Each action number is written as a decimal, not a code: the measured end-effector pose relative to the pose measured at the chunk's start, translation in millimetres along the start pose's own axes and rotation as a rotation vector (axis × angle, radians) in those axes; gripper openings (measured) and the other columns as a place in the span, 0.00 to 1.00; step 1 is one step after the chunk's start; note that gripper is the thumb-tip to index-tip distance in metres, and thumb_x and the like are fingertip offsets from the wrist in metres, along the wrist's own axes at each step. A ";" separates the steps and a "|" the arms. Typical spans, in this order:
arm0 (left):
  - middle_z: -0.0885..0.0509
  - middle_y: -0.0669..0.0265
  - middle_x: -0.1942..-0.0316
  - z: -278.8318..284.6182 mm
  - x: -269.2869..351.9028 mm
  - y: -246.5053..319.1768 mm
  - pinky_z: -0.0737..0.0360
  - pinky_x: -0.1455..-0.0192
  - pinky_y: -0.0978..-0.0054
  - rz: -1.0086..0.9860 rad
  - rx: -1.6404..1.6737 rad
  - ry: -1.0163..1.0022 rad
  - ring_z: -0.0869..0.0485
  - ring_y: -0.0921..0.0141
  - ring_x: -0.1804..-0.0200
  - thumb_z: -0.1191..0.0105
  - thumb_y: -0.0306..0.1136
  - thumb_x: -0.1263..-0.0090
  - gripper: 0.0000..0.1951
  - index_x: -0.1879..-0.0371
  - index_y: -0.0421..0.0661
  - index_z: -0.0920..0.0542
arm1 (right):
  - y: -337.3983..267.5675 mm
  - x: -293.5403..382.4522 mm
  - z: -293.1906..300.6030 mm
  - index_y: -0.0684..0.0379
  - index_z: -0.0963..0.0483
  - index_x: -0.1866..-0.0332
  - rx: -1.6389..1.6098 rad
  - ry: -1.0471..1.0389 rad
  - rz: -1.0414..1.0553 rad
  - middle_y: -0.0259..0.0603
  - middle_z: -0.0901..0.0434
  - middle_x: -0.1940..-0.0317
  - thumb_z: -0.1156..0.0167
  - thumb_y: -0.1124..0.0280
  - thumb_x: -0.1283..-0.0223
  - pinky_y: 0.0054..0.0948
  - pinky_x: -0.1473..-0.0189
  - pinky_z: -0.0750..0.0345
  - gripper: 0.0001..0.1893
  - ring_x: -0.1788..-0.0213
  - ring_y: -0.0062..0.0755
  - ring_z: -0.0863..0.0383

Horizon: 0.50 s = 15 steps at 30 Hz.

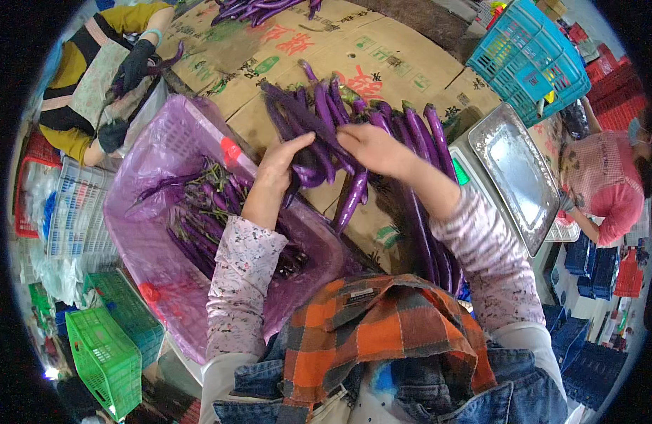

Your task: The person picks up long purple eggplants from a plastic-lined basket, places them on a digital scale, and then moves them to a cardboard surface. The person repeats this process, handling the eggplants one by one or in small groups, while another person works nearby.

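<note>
My left hand [277,167] grips a few long purple eggplants [310,172] from the side, thumb up; its fingers are hidden beneath them. My right hand [376,151] pinches a slender eggplant [310,116], blurred, that slants up to the left. More long eggplants [418,138] lie side by side on the cardboard [305,63], beyond and to the right of my hands. Left of me stands a crate lined with purple plastic film [140,254], and eggplants [209,212] with green stems lie inside it.
A scale with a metal tray [516,175] stands at the right, near a blue crate [527,69]. One co-worker [93,85] in dark gloves holds an eggplant at the upper left; another [601,180] is at the right. Green crates [106,360] stand lower left.
</note>
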<state>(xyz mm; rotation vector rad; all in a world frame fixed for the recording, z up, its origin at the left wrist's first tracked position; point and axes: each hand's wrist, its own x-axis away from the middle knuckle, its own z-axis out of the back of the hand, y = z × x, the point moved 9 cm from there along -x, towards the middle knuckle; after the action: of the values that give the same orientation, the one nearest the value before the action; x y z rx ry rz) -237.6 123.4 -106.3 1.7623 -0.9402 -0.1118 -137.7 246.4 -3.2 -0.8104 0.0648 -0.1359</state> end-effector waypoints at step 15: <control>0.25 0.44 0.38 13.2 42.0 34.0 0.28 0.36 0.72 -0.284 -0.541 0.172 0.23 0.61 0.38 0.41 0.30 0.33 0.31 0.33 0.32 0.34 | 22.0 81.8 -1.7 0.56 0.25 0.58 0.100 0.245 -0.149 0.52 0.19 0.76 0.37 0.57 0.40 0.45 0.65 0.21 0.14 0.69 0.49 0.15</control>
<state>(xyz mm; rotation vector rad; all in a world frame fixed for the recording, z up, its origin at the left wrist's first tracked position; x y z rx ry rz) -233.8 83.0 -68.3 1.3617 -0.4695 -0.3569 -54.8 248.2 -20.8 -0.6957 0.2273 -0.3768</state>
